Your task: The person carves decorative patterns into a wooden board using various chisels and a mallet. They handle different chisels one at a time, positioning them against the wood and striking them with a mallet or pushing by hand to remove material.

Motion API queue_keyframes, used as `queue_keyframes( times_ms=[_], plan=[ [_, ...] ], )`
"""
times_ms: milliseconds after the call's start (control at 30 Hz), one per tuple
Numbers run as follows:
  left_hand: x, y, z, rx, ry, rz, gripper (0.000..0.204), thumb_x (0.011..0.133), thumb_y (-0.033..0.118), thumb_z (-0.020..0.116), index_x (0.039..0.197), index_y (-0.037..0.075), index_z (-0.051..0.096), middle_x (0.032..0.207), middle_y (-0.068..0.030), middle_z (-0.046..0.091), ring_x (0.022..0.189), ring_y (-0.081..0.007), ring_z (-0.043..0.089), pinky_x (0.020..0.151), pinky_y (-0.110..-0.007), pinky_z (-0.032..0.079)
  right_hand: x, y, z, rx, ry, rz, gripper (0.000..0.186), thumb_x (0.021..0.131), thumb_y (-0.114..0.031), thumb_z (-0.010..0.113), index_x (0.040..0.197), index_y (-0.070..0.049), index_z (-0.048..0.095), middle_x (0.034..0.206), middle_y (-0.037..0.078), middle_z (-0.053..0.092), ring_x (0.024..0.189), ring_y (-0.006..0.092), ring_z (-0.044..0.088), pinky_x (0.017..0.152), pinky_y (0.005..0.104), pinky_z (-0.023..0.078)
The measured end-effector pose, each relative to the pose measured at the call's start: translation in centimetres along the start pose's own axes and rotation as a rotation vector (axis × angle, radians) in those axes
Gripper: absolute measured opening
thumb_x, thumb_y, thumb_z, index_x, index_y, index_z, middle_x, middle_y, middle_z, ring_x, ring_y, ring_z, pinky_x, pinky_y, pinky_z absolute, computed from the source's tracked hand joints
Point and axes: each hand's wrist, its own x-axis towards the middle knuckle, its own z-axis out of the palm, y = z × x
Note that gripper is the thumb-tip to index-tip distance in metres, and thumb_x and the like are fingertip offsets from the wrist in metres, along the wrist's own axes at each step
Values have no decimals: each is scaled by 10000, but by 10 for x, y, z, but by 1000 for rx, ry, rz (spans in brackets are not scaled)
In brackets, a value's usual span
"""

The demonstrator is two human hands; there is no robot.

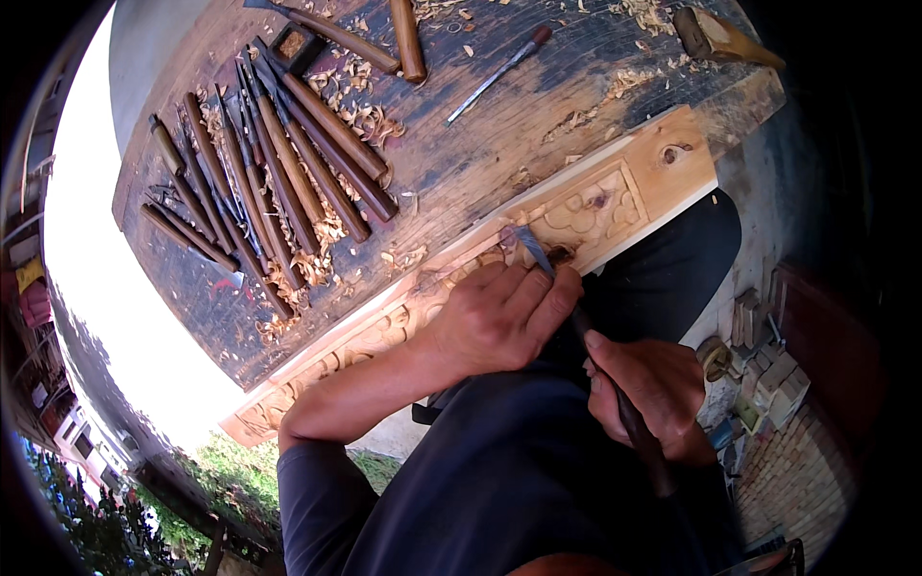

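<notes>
A long pale wooden board (663, 173) with carved relief lies along the near edge of the bench. On its carved face, right of the middle, rests the steel blade of a carving chisel (629, 418). My left hand (504, 317) is closed round the chisel's lower part, close above the board, and covers some of the carving. Farther back along the dark handle, my right hand (653, 389) grips it with fingers wrapped round. The handle slants down toward my body. A dark knot shows in the wood beside the blade.
Several wooden-handled chisels (288, 173) lie in a row on the worn workbench (480, 144), among shavings (375, 125). A small dark square box (296, 48) sits behind them. A brush (499, 75) lies farther right, and a wooden mallet (725, 38) at the far right corner.
</notes>
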Motion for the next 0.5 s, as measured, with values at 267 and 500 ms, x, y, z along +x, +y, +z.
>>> queue_keyframes(
  times_ms=[267, 500],
  plan=[
    [1, 3, -3, -10, -42, -2, 341, 859, 113, 838, 1146, -51, 752, 719, -24, 545, 558, -141, 576, 471, -300, 459, -1, 4, 10, 16, 52, -2, 344, 925, 35, 680, 1246, 158, 690, 747, 158, 731, 639, 281, 766, 607, 399, 669],
    [2, 7, -8, 20, -110, -25, 379, 792, 64, 736, 1140, -83, 712, 800, -48, 577, 672, -154, 618, 542, -289, 516, -3, 11, -1, 84, -114, -32, 630, 837, 79, 767, 1431, 146, 567, 954, 222, 739, 791, 343, 774, 754, 438, 687]
  ],
)
